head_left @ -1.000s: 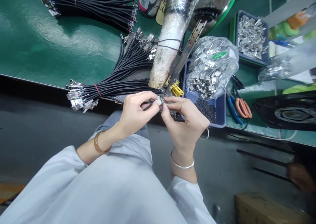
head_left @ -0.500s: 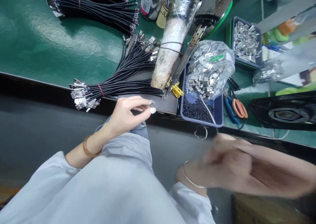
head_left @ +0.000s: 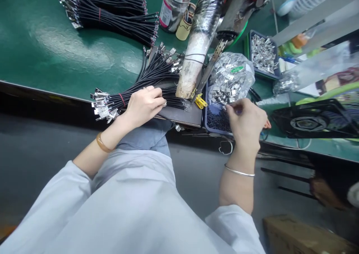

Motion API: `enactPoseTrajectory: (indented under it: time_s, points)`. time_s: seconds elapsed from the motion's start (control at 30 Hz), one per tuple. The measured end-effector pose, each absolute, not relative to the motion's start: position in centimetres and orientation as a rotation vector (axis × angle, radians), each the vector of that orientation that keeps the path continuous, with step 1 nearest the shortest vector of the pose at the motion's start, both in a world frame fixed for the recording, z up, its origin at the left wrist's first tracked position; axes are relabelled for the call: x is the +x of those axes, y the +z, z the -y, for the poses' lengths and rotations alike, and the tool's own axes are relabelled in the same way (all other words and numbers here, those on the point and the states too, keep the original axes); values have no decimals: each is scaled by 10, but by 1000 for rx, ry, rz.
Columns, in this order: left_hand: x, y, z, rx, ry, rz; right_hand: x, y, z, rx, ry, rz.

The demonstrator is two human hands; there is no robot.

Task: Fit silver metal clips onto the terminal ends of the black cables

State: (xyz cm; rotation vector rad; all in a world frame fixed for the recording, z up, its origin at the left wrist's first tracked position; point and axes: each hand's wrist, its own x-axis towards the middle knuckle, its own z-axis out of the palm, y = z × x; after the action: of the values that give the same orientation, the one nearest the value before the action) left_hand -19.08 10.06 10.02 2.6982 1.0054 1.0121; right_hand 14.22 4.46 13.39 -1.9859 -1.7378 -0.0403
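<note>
Fingers of right hand (head_left: 246, 123) narrow over blue tray (head_left: 217, 107), centre right, can't tell if holding; left hand (head_left: 143, 106) curled at black cables (head_left: 153, 73), centre, grip unclear; pinch lightly, steady cables

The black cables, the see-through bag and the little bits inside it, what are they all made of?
The black cables look rubber- or plastic-coated: smooth, bendy, softly shiny. The see-through bag seems thin plastic, because it's clear and crinkly. The little bits inside look like metal: silvery with bright glints.
</note>
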Motion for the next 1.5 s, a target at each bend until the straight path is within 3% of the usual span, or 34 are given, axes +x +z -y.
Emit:
enactPoseTrajectory:
  time_s: [0.27,0.47,0.77,0.93,1.17,1.5]
  points:
    - [-205,111,-90,2584,1016,-980,122,130,-58,-2147,-140,1707]
    - [-180,119,-75,2520,925,-635,106,145,-47,-1914,-207,1515]
    - [-153,119,-70,1947,1005,-750,39,149,1,-1402,356,1315]
    - [-154,126,-65,1733,985,-784,11,127,5,-1378,160,1316]
    - [-158,136,-68,1682,752,-693,6,121,-1,-1333,549,1292]
    - [-159,136,-75,1602,607,-582,6,120,5,-1302,407,1402]
